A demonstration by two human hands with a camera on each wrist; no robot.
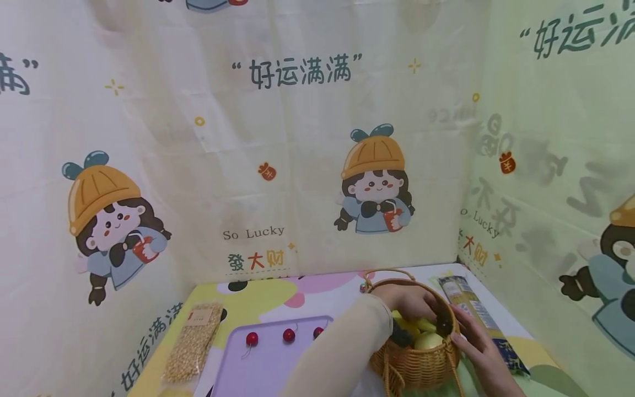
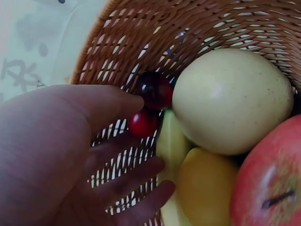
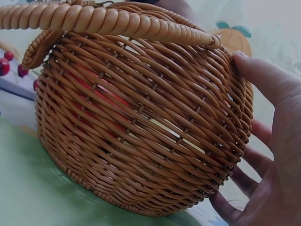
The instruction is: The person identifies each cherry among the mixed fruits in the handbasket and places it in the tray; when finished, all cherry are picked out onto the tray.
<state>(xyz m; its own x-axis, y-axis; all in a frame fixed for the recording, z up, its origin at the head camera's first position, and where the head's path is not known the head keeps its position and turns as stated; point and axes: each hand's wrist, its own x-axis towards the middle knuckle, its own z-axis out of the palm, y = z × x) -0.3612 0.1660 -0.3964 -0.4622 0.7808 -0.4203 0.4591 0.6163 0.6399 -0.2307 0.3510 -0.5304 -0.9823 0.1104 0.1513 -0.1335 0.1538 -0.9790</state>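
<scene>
The wicker basket [image 1: 421, 366] stands right of the purple tray, with fruit inside. My left hand [image 1: 414, 302] reaches down into it. In the left wrist view, my left thumb touches or nearly touches a dark cherry [image 2: 155, 89], and a red cherry [image 2: 142, 123] lies between thumb and index finger; whether they pinch it cannot be told. Beside them are a pale round fruit [image 2: 230, 101], a banana [image 2: 168, 141], a yellow fruit [image 2: 207, 186] and a red apple [image 2: 268, 174]. My right hand [image 3: 277, 136] holds the basket's side, thumb at the rim.
Several cherries lie on the purple tray [image 1: 265, 361], one of them a red cherry [image 1: 252, 339]. A clear bag of yellowish kernels [image 1: 193, 342] is at the left. Long plastic packages [image 1: 471, 309] lie right of the basket. Printed cloth walls [image 1: 307, 193] surround the table.
</scene>
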